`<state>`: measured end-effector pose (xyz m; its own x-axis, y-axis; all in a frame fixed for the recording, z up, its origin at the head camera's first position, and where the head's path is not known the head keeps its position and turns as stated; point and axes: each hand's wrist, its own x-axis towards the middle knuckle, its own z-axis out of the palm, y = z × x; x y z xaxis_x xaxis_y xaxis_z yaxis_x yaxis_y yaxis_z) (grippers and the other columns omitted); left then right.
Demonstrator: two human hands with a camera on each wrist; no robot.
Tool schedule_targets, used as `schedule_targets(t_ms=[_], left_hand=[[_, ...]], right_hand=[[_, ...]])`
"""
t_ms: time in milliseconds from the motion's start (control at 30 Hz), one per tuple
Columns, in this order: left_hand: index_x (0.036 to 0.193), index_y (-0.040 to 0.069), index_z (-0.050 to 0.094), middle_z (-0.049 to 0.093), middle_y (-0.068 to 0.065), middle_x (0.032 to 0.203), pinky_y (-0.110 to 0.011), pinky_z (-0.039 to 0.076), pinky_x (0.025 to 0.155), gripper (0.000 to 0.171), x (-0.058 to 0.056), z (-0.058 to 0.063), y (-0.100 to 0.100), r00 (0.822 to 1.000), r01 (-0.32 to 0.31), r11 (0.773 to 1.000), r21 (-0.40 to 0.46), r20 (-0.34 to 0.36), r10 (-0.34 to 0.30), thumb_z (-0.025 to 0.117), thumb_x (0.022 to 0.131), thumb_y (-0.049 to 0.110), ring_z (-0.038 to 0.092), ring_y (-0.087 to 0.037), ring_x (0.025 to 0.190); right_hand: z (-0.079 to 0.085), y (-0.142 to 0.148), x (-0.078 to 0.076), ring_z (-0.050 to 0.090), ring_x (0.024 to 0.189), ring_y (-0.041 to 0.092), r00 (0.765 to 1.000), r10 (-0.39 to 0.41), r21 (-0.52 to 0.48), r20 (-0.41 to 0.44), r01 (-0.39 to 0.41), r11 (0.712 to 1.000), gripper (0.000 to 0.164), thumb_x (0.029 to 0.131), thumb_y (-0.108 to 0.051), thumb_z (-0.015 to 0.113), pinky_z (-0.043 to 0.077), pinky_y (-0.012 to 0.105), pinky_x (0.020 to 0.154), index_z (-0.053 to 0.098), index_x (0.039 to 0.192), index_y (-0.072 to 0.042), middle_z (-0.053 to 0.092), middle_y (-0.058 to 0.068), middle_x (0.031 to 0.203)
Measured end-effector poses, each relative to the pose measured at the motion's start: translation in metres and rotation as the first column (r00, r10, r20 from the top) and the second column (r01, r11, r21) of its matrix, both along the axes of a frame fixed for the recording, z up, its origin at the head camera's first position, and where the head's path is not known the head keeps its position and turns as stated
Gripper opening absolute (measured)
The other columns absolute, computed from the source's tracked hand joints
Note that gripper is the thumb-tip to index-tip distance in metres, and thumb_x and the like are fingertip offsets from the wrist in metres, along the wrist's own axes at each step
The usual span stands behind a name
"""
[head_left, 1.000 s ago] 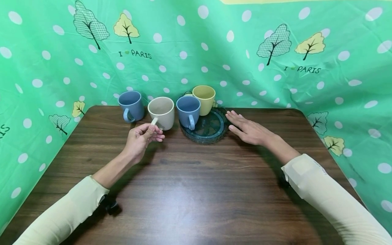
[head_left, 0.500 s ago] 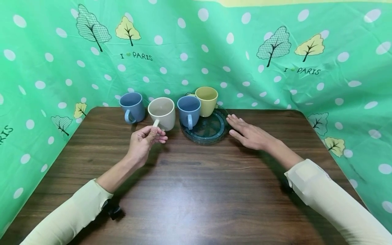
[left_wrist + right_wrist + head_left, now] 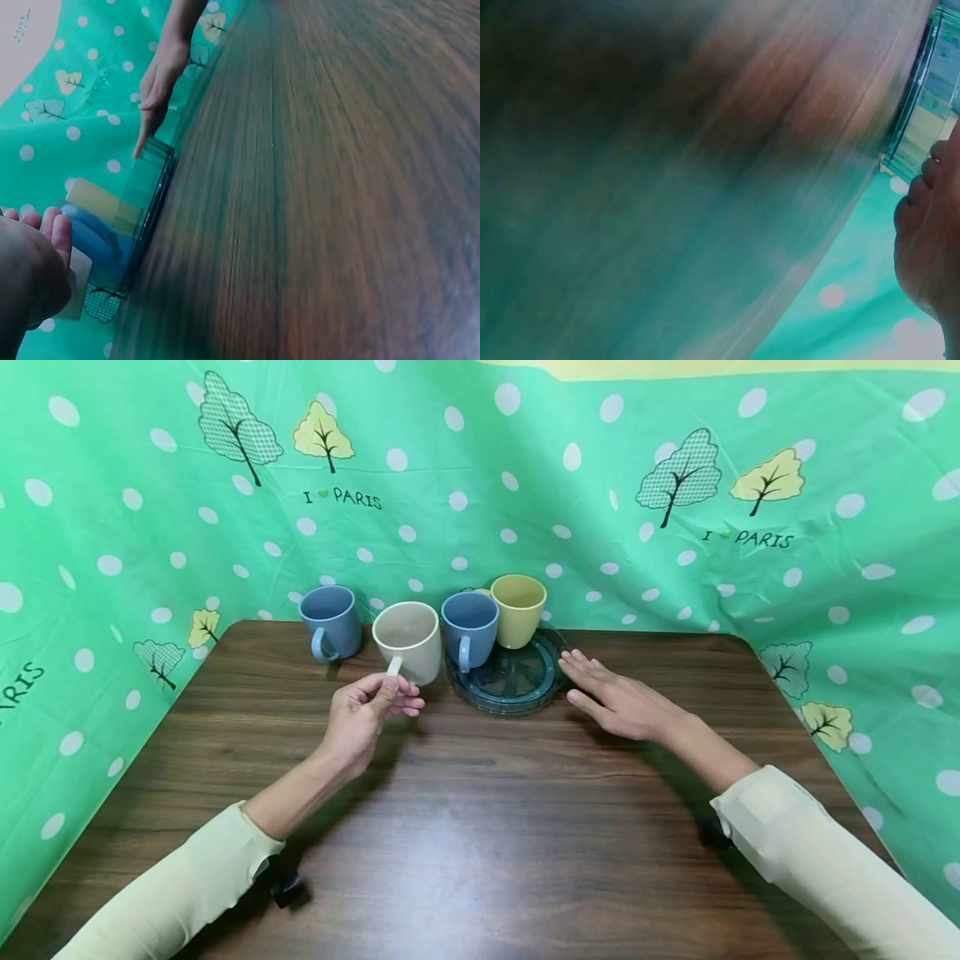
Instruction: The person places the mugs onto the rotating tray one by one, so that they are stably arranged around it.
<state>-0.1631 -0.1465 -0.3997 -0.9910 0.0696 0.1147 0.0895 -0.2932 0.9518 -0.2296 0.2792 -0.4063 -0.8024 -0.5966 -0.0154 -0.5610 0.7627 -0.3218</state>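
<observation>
A cream mug (image 3: pixel 408 647) is held by its handle in my left hand (image 3: pixel 367 714), pinched between thumb and fingers. In the left wrist view, curtain shows between this mug and the tabletop. Just right of it is a round, see-through dark teal turntable tray (image 3: pixel 517 702). On the tray stand a blue mug (image 3: pixel 470 627), handle toward me, at its left, and a yellow mug (image 3: pixel 519 614) at its back. My right hand (image 3: pixel 618 697) has straight fingers, their tips at the tray's right rim. In the right wrist view, the fingers partly cover the tray wall (image 3: pixel 915 112).
Another blue mug (image 3: pixel 332 625) stands on the wooden table (image 3: pixel 480 827) at the back left. A green dotted curtain (image 3: pixel 480 468) hangs right behind the table's far edge. A black wrist device (image 3: pixel 285 885) sits under the left sleeve.
The tray has turned slightly clockwise as seen from above: the yellow mug shifted right, the blue one backward. My left hand and the cream mug moved slightly right. The view shifted a little.
</observation>
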Motion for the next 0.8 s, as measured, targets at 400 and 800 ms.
schedule_targets(t_ms=[400, 800], left_hand=[[0.102, 0.008, 0.078, 0.084, -0.003, 0.096, -0.034, 0.072, 0.09, 0.027, 0.007, 0.005, 0.009, 0.999, 0.015, 1.0, 0.006, -0.032, -0.015, 0.056, 0.119, 0.008, 0.084, -0.016, 0.085], [0.104, 0.007, 0.078, 0.085, -0.002, 0.099, -0.034, 0.072, 0.091, 0.027, 0.015, 0.009, 0.011, 0.999, 0.03, 0.999, -0.018, -0.038, -0.031, 0.056, 0.119, 0.008, 0.084, -0.015, 0.086]], right_hand=[[0.002, 0.001, 0.007, 0.02, 0.178, 0.034, 1.0, -0.001, 0.005, 0.011, 0.001, 1.0, 0.069, 0.122, -0.049, 0.046, 0.026, 0.062, 0.142, 0.026, 0.181, -0.019, 0.021, 0.008, 0.19], [0.003, 0.0, 0.015, 0.019, 0.178, 0.036, 0.999, -0.006, 0.003, 0.049, 0.006, 1.0, 0.072, 0.121, -0.054, 0.047, 0.026, 0.064, 0.142, 0.024, 0.181, -0.023, 0.017, 0.004, 0.191]])
